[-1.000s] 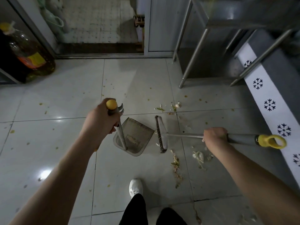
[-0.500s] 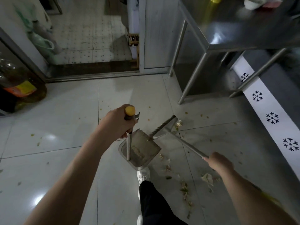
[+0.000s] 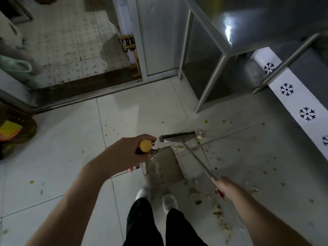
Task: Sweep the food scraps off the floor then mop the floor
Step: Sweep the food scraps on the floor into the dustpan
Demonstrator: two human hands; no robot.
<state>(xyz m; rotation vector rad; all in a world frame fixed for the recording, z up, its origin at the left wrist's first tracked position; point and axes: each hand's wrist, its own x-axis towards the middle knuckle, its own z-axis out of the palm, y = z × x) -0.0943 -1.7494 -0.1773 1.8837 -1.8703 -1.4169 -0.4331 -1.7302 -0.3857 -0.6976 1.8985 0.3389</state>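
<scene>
My left hand (image 3: 131, 153) grips the yellow-capped handle (image 3: 145, 146) of a grey dustpan (image 3: 166, 166), whose pan rests on the tiled floor just ahead of my white shoes (image 3: 170, 203). My right hand (image 3: 224, 186) holds the metal shaft of a broom (image 3: 193, 155). Its brush head (image 3: 177, 135) lies on the floor beyond the dustpan, beside pale food scraps (image 3: 199, 136). More scraps (image 3: 218, 213) trail over the tiles under my right forearm, and small yellow bits are scattered around.
A steel table (image 3: 230, 48) on slanted legs stands at the upper right, with a white snowflake-patterned strip (image 3: 305, 112) along the right wall. A doorway sill (image 3: 88, 96) crosses the top left. An oil bottle (image 3: 12, 132) sits at the left edge.
The broom head has swung from right of the dustpan to the far side of it. My right hand pulled back toward me. The view tilted up and both my feet now show.
</scene>
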